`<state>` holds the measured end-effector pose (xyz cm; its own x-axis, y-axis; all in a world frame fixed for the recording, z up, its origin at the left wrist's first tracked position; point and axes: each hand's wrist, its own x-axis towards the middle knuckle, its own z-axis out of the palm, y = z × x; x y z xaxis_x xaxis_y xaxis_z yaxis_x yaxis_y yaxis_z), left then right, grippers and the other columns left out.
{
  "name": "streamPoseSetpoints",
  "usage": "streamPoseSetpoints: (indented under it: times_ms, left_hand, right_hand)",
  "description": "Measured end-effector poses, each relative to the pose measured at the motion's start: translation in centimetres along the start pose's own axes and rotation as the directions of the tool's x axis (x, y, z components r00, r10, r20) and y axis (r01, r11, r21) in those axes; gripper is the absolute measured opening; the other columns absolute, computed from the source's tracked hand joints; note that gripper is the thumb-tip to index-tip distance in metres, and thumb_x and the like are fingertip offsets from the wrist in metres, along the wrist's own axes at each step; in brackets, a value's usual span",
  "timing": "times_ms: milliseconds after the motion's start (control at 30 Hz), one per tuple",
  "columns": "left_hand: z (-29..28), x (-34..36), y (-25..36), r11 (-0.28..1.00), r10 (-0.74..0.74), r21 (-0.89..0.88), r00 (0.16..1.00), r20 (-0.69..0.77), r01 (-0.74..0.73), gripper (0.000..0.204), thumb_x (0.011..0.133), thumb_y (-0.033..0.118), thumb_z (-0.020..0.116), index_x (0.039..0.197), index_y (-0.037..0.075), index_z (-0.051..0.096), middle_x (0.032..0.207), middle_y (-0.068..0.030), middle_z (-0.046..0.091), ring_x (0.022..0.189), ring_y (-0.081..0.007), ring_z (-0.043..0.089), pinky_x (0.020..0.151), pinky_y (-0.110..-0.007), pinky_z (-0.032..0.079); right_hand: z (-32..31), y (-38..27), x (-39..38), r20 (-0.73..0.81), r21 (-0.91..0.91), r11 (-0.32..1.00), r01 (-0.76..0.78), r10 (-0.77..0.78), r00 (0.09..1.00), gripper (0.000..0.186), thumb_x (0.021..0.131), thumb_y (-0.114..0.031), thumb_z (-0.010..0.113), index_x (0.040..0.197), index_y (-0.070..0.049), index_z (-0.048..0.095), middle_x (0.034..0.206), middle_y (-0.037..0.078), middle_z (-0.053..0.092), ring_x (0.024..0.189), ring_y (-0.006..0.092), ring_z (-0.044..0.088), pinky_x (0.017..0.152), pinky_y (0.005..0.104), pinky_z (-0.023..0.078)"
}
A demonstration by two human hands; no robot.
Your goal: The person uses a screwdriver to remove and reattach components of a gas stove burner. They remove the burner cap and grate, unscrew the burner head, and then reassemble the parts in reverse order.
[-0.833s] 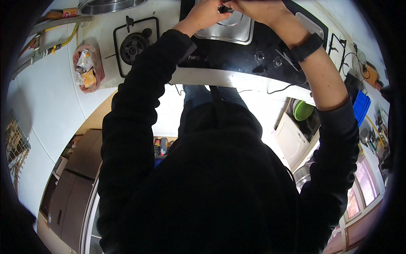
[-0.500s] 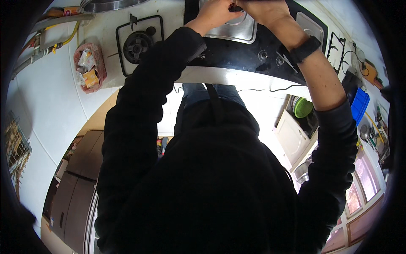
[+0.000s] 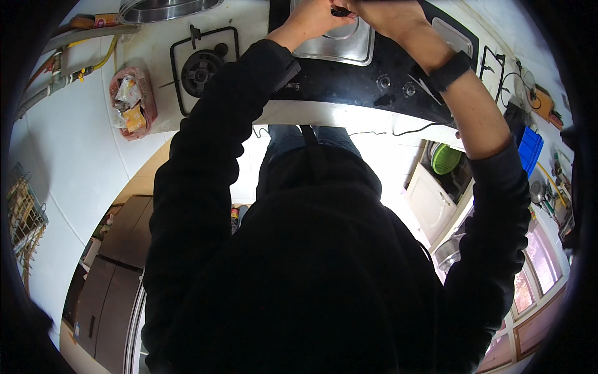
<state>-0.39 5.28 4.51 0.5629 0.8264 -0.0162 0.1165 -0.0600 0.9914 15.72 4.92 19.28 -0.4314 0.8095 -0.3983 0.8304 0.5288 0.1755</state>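
Both hands meet at the top edge of the picture, over a square steel drip tray (image 3: 358,51) set in the black glass cooktop (image 3: 336,83). My left hand (image 3: 309,20) is closed, its fingers pinching a small black piece (image 3: 339,12) whose kind I cannot make out. Close against the same piece comes my right hand (image 3: 387,17), knuckles bent; its fingertips are partly cut off by the frame, so its hold is unclear. A black band (image 3: 451,71) circles the right wrist.
Left of the cooktop stands a separate burner (image 3: 202,71) with a square pan support. A pink basket (image 3: 149,103) of small packets lies near the counter's left end. A steel basin (image 3: 165,11) is at the far left. Control knobs (image 3: 384,81) line the cooktop's front.
Both hands stay together over the steel tray, with the black piece still between them. The whole view has shifted slightly; the right forearm sits a little farther right.
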Motion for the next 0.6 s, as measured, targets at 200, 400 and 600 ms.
streamPoseSetpoints:
  times_ms: [200,400,600]
  left_hand:
    - [-0.3,-0.1,1.0,0.997,0.080,0.015,0.996,-0.025,-0.080,0.035,0.084,0.010,0.079,0.114,-0.003,0.065,0.100,-0.0125,0.073,0.091,-0.0230,0.068,0.085,-0.035,0.054]
    - [0.1,-0.5,1.8,0.988,0.032,0.153,0.995,-0.099,-0.017,0.040,0.081,0.013,0.080,0.114,-0.002,0.064,0.100,-0.0190,0.072,0.092,-0.0296,0.070,0.084,-0.038,0.055]
    - [-0.4,-0.1,1.8,0.979,0.077,0.192,0.997,-0.021,-0.072,0.040,0.078,0.016,0.084,0.107,-0.002,0.064,0.095,-0.0194,0.072,0.091,-0.0324,0.070,0.082,-0.040,0.055]
  right_hand:
    - [0.2,0.8,-0.4,-0.312,0.118,0.968,0.223,-0.177,0.933,0.046,0.100,-0.041,0.055,0.084,-0.004,0.076,0.085,0.019,0.074,0.084,0.0370,0.073,0.075,0.0471,0.058]
    - [0.2,-0.3,0.0,0.038,-0.040,0.999,-0.037,0.038,0.999,0.030,0.097,-0.029,0.059,0.099,-0.001,0.068,0.089,0.019,0.074,0.086,0.0375,0.073,0.075,0.0470,0.058]
    - [0.4,0.5,-0.7,-0.321,0.154,0.957,0.244,-0.185,0.929,0.041,0.100,-0.035,0.052,0.088,-0.002,0.072,0.087,0.017,0.075,0.085,0.0368,0.074,0.073,0.0458,0.058]
